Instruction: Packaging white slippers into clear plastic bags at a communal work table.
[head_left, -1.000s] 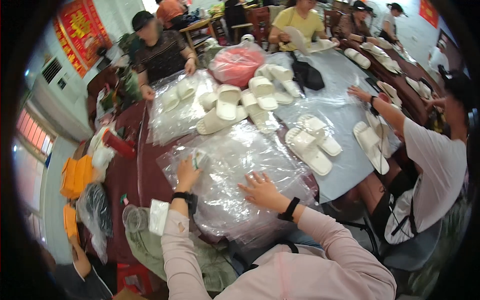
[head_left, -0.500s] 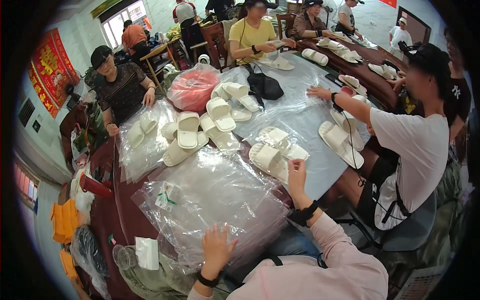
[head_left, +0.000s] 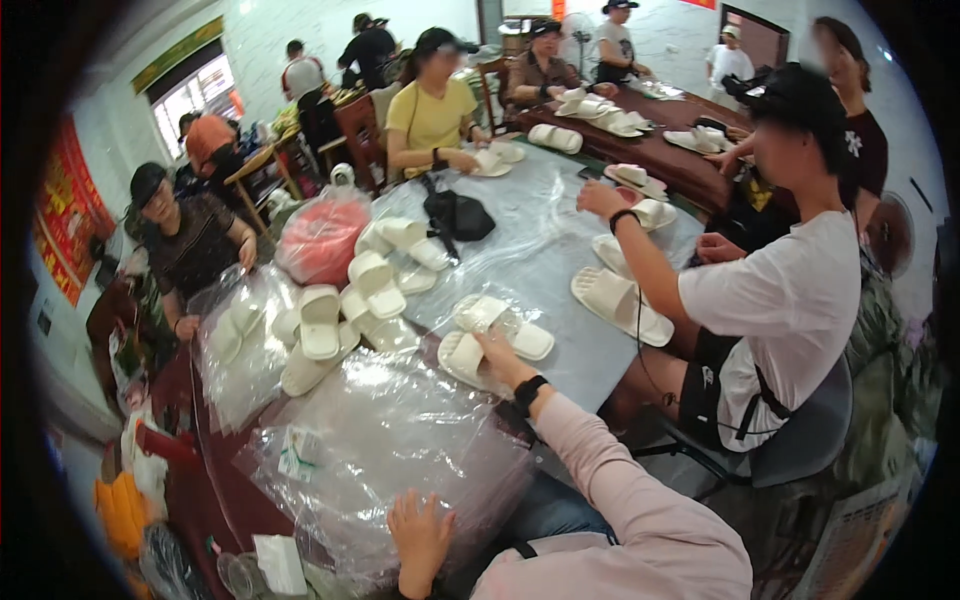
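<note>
My left hand (head_left: 420,532) lies open, fingers spread, on a stack of clear plastic bags (head_left: 400,430). My right hand (head_left: 508,362) is at the near slipper (head_left: 462,358) of a cream pair in the middle, its fingers closed on the part toward me, which the hand hides. The pair's other slipper (head_left: 522,338) lies just beyond, touching or overlapping it. Further left, more cream slippers (head_left: 320,322) are piled partly over one another beside the bags. A small white card with green print (head_left: 298,455) shows on the bag stack's left part.
A co-worker in a white T-shirt (head_left: 770,270) sits close on my right, near another slipper pair (head_left: 622,305). A black pouch (head_left: 460,215) and a red bundle in plastic (head_left: 322,240) lie across the table. A white paper packet (head_left: 280,565) is at lower left.
My right hand has come down from above the table onto the near slipper. My left hand stays spread on the bags. The whole view has shifted, moving the scene leftward.
</note>
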